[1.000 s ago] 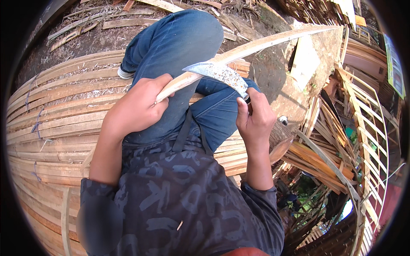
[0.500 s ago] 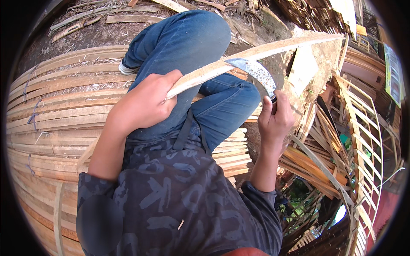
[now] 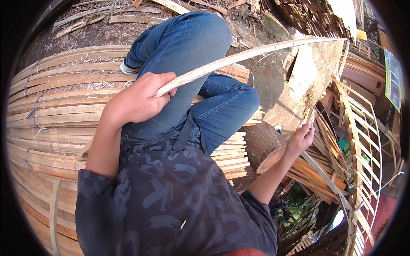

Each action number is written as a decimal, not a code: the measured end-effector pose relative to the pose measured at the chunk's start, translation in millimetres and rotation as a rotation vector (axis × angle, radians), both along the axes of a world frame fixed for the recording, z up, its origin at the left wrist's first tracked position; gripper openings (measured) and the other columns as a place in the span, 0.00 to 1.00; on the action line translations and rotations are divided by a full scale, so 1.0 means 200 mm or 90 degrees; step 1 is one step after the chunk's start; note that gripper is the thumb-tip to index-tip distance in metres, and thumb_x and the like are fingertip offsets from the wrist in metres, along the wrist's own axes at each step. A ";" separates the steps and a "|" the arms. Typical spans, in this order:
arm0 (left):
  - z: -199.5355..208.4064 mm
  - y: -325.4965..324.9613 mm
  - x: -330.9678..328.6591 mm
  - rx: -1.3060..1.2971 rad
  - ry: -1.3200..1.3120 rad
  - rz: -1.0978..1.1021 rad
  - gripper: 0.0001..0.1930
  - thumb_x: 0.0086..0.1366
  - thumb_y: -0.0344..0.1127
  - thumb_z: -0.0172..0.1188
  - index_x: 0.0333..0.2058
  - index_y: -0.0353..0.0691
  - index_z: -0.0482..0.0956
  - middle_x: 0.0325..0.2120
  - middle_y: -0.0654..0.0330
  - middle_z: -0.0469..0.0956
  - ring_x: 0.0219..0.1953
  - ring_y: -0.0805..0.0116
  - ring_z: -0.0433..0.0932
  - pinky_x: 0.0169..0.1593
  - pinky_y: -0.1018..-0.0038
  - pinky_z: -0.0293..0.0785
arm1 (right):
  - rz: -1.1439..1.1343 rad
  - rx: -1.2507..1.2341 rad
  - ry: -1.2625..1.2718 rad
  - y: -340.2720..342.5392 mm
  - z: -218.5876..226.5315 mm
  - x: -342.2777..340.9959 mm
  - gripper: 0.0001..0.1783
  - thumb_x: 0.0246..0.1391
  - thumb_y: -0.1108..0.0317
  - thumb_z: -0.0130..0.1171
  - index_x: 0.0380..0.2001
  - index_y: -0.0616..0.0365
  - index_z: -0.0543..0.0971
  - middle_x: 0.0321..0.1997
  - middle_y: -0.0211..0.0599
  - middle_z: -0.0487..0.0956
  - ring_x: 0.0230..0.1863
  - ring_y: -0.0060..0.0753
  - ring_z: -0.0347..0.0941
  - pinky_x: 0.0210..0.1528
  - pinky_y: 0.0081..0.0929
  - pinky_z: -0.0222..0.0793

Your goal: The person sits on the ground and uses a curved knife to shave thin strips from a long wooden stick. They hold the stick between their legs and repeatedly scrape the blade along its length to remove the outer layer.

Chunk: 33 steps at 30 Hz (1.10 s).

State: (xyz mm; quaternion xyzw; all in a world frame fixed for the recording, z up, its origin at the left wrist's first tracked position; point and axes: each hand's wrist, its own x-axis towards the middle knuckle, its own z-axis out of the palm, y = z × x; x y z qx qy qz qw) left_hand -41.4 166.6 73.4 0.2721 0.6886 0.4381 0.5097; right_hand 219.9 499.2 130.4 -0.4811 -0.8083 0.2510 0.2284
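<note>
My left hand (image 3: pixel 145 96) is closed round the near end of a long, pale wooden strip (image 3: pixel 239 56). The strip slants up over my knee to the upper right, its narrow edge turned toward me. Out to the right, apart from the strip, my right hand (image 3: pixel 300 138) is closed in a grip. It held a sickle with a curved, spotted metal blade half a second ago; the blade cannot be made out clearly now against the wood behind. My legs in blue jeans (image 3: pixel 183 45) are bent beneath the strip.
Long wooden slats (image 3: pixel 55 109), bundled with blue ties, lie at the left. A log (image 3: pixel 265 147) is beside my right forearm. Scrap wood (image 3: pixel 320 170) and a slatted wooden frame (image 3: pixel 358 141) stand farther right. Wood pieces and shavings litter the ground (image 3: pixel 102 32) ahead.
My right hand has swung right and down, away from the strip, and the sickle blade no longer shows clearly. The left hand has shifted slightly left, and the strip has turned to show its edge.
</note>
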 end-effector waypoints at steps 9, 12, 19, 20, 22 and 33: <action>-0.03 0.01 0.00 0.041 0.040 0.003 0.06 0.52 0.25 0.51 0.31 0.32 0.70 0.21 0.48 0.71 0.26 0.58 0.71 0.34 0.65 0.67 | 0.415 -0.031 -0.008 -0.69 -0.12 -0.57 0.11 0.52 0.66 0.65 0.31 0.59 0.73 0.17 0.34 0.70 0.16 0.33 0.67 0.20 0.28 0.62; -0.03 0.00 -0.01 0.044 0.025 0.005 0.06 0.52 0.25 0.52 0.31 0.33 0.70 0.21 0.50 0.72 0.26 0.58 0.72 0.34 0.65 0.67 | 0.481 0.137 -0.082 -0.57 -0.11 -0.64 0.13 0.52 0.62 0.65 0.28 0.56 0.72 0.17 0.35 0.72 0.17 0.37 0.71 0.20 0.32 0.63; -0.02 0.03 -0.02 0.031 0.008 -0.064 0.07 0.51 0.27 0.53 0.31 0.33 0.72 0.24 0.54 0.74 0.30 0.62 0.72 0.36 0.67 0.67 | 0.423 0.283 -0.159 -0.12 -0.11 -0.53 0.12 0.57 0.61 0.60 0.32 0.59 0.74 0.17 0.38 0.72 0.17 0.40 0.71 0.20 0.33 0.64; -0.05 0.03 -0.04 0.042 0.008 -0.078 0.07 0.52 0.27 0.53 0.31 0.32 0.73 0.23 0.52 0.75 0.29 0.60 0.74 0.35 0.66 0.68 | 0.408 0.235 -0.166 -0.18 -0.11 -0.50 0.12 0.58 0.61 0.59 0.33 0.60 0.74 0.17 0.39 0.72 0.17 0.40 0.71 0.20 0.33 0.64; -0.05 0.02 -0.08 0.036 -0.048 -0.088 0.06 0.52 0.28 0.54 0.30 0.33 0.73 0.23 0.53 0.74 0.29 0.59 0.73 0.35 0.67 0.67 | 0.398 0.121 -0.096 -0.30 -0.13 -0.48 0.15 0.62 0.61 0.56 0.39 0.64 0.72 0.16 0.38 0.70 0.17 0.35 0.70 0.22 0.29 0.64; -0.05 0.04 -0.14 -0.033 -0.277 -0.042 0.04 0.53 0.31 0.55 0.29 0.39 0.73 0.18 0.69 0.66 0.20 0.79 0.64 0.24 0.77 0.61 | 0.449 0.021 -0.014 -0.73 -0.20 -0.64 0.11 0.56 0.70 0.60 0.39 0.63 0.74 0.24 0.42 0.74 0.20 0.40 0.73 0.23 0.33 0.67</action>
